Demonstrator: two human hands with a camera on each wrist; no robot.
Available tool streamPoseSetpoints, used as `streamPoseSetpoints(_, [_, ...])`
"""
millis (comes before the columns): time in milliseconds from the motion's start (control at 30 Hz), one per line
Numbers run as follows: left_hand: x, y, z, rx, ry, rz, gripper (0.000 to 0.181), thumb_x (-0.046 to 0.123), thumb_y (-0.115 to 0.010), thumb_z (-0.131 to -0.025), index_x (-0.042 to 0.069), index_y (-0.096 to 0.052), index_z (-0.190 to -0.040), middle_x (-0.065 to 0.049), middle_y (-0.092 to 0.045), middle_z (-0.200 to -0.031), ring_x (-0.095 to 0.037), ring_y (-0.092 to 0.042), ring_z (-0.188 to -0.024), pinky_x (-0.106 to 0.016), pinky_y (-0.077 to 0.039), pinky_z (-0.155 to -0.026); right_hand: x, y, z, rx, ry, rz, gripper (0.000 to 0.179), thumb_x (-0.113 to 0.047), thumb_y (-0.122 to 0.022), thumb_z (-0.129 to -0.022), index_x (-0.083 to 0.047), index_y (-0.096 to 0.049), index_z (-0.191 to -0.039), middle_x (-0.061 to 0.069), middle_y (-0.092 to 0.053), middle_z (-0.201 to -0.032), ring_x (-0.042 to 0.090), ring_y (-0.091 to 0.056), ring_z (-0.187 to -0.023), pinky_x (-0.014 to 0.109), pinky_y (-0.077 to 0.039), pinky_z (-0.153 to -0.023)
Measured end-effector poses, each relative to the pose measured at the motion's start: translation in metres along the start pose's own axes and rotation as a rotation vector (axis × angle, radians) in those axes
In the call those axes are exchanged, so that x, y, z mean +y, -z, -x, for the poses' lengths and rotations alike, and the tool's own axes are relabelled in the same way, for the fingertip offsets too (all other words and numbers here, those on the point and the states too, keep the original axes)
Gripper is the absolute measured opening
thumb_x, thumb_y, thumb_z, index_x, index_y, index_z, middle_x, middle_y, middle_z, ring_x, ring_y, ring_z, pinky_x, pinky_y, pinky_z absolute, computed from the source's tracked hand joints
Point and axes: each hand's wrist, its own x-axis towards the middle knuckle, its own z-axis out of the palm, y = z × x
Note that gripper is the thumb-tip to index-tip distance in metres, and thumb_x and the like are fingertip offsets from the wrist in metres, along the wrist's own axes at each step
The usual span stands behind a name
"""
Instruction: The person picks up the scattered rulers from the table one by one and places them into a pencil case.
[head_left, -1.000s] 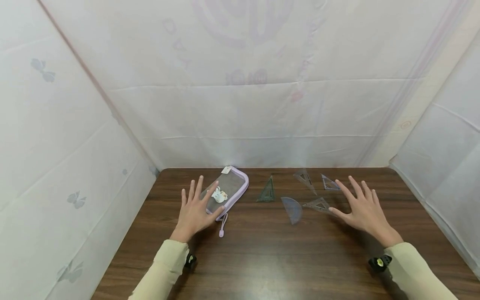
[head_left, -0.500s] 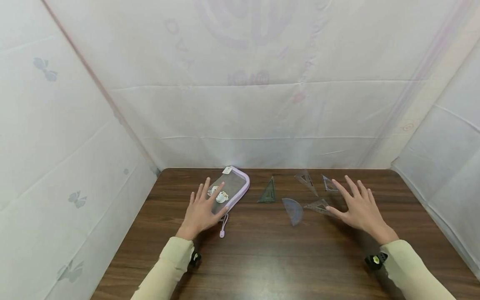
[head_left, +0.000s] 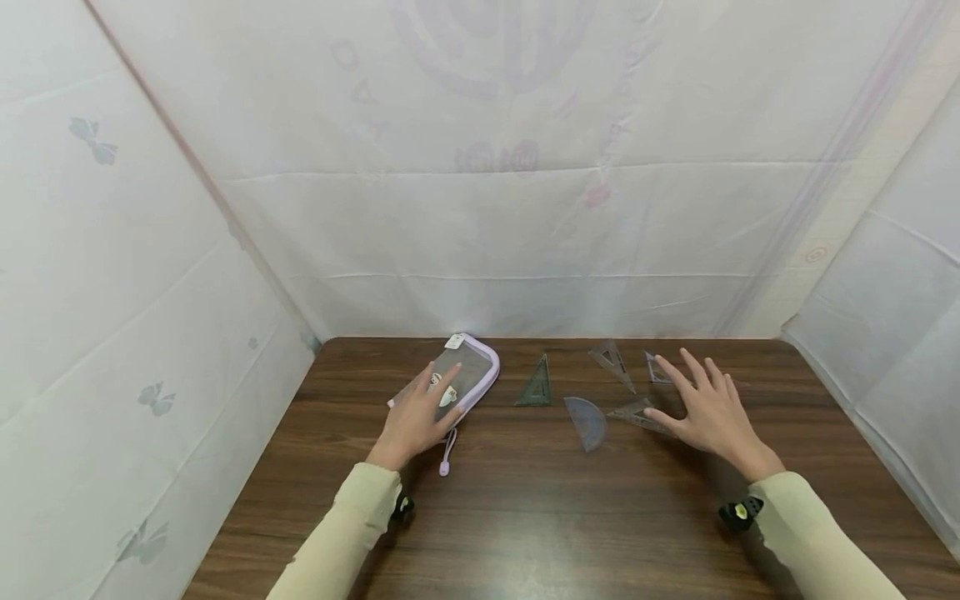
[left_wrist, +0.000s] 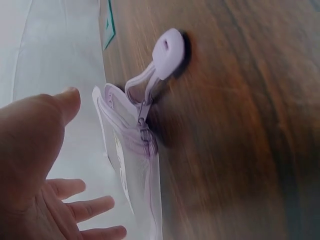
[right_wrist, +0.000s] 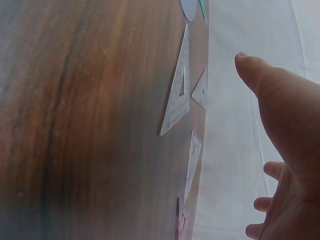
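A mesh zip pouch (head_left: pixel 467 371) with lilac edging, a cartoon print and a white tag lies at the back left. My left hand (head_left: pixel 411 421) is spread over its near part, hiding some of it. In the left wrist view the thumb (left_wrist: pixel 70 102) stands apart from the pouch's zip, and a lilac zip pull (left_wrist: pixel 168 52) lies on the table. Over the right side my right hand (head_left: pixel 708 415) hovers with spread fingers, holding nothing. Beneath its thumb is a clear set square (head_left: pixel 633 412), and a purple-edged set square (head_left: pixel 656 369) is partly hidden behind its fingers.
Between the hands lie a green set square (head_left: pixel 536 385), a bluish protractor (head_left: pixel 587 422) and another clear set square (head_left: pixel 613 364). A pinkish piece (right_wrist: pixel 180 222) shows low in the right wrist view. White sheeting (head_left: pixel 480 225) walls the brown wooden table (head_left: pixel 525 517) at back and sides.
My left hand has moved right and now covers more of the pouch's near part. My right hand has shifted slightly left. The pouch and drawing tools have stayed put.
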Motion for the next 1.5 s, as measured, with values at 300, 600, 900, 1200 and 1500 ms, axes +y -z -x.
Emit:
streamPoseSetpoints(300, [0.007,-0.004,-0.007,0.038,-0.018,-0.042,0.066,0.036,-0.074,-0.096,0.019,-0.047,-0.154,-0.026,-0.057,-0.136,-0.037,-0.068,-0.087,-0.05,-0.06,-0.061,-0.008,-0.001,-0.009,-0.044,-0.032,-0.024,0.091,-0.056,-0.074,-0.089,-0.021,-0.03,-0.161,0.029,-0.027,-0.161,0.064,-0.024,-0.14,0.086,-0.021,-0.107])
streamPoseSetpoints(600, [0.014,-0.003,-0.014,-0.027,0.055,-0.078,0.063,0.036,-0.072,-0.098,0.022,-0.047,-0.154,-0.02,-0.064,-0.132,-0.036,-0.068,-0.076,-0.049,-0.057,-0.053,-0.017,-0.002,-0.02,-0.092,-0.047,-0.035,0.09,-0.057,-0.069,-0.093,-0.019,-0.027,-0.163,0.03,-0.026,-0.162,0.063,-0.023,-0.142,0.084,-0.019,-0.109])
streamPoseSetpoints(900, [0.017,-0.008,-0.016,0.012,0.083,-0.096,0.063,0.036,-0.076,-0.093,0.02,-0.051,-0.149,-0.017,-0.069,-0.122,-0.041,-0.07,-0.082,-0.057,-0.059,-0.059,-0.023,-0.007,-0.025,-0.141,-0.079,-0.056,0.091,-0.061,-0.065,-0.094,-0.018,-0.025,-0.163,0.03,-0.023,-0.163,0.064,-0.02,-0.142,0.084,-0.018,-0.109])
streamPoseSetpoints(1200, [0.019,-0.015,-0.019,0.038,0.074,-0.133,0.068,0.037,-0.083,-0.086,0.02,-0.054,-0.146,-0.017,-0.072,-0.115,-0.042,-0.07,-0.079,-0.055,-0.057,-0.054,-0.026,-0.009,-0.024,-0.115,-0.071,-0.059,0.089,-0.055,-0.07,-0.093,-0.018,-0.028,-0.162,0.031,-0.026,-0.162,0.064,-0.024,-0.14,0.084,-0.021,-0.109])
streamPoseSetpoints(1500, [0.021,-0.019,-0.022,0.047,0.088,-0.12,0.066,0.019,-0.083,-0.085,0.02,-0.054,-0.145,-0.018,-0.073,-0.095,-0.041,-0.069,-0.072,-0.055,-0.056,-0.053,-0.028,-0.011,-0.026,-0.117,-0.076,-0.067,0.087,-0.054,-0.07,-0.093,-0.016,-0.03,-0.161,0.03,-0.026,-0.162,0.064,-0.024,-0.141,0.084,-0.021,-0.109])
